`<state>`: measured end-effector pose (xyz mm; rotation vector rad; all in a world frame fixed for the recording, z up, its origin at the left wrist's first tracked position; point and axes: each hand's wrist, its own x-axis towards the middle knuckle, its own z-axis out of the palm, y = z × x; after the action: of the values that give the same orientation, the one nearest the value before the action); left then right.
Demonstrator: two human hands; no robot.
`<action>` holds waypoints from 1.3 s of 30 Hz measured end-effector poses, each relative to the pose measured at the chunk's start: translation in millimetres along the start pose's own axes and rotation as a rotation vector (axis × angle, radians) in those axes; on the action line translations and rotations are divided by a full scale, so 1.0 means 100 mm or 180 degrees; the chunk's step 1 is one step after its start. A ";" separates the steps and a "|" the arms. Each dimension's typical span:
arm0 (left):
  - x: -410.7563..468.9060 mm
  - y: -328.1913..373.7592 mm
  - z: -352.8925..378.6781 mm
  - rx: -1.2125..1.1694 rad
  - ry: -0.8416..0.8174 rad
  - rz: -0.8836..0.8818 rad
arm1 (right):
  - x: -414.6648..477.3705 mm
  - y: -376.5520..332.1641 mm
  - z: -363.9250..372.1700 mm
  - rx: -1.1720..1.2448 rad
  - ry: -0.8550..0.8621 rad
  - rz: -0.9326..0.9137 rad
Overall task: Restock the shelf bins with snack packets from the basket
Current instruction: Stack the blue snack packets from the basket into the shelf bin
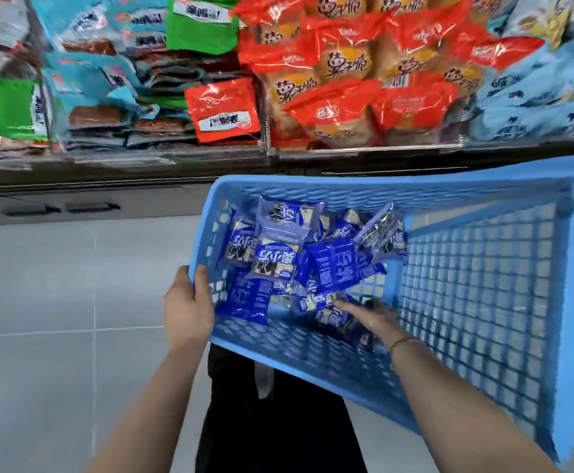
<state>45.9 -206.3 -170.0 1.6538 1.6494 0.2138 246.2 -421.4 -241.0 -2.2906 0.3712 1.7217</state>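
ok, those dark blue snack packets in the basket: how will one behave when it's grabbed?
Probably light and crinkly: the blue packets are small sealed film pouches lying heaped at odd angles. Glossy film suggests a flat pinch may slip; a crimped edge looks safer. Contents may crush if squeezed, though that is unclear here. The right hand is reaching into them, while the left hand grips the basket rim.

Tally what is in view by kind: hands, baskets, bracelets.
Hands: 2 (left hand gripping the rim, right hand inside)
basket: 1
bracelet: 1, on the right wrist
Total: 4
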 end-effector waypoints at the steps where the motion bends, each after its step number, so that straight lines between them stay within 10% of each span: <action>1: 0.00 0.00 0.00 -0.0007 0.0000 -0.0009 | 0.03 -0.02 0.00 -0.0132 -0.0056 0.0049; 39: 0.03 0.01 -0.01 0.0026 -0.0068 0.0014 | -0.11 -0.28 -0.07 0.0183 -0.0155 -0.0148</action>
<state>46.5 -203.2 -169.8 1.6605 1.6329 0.1913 259.0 -397.2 -227.7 -2.1957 0.3504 1.7180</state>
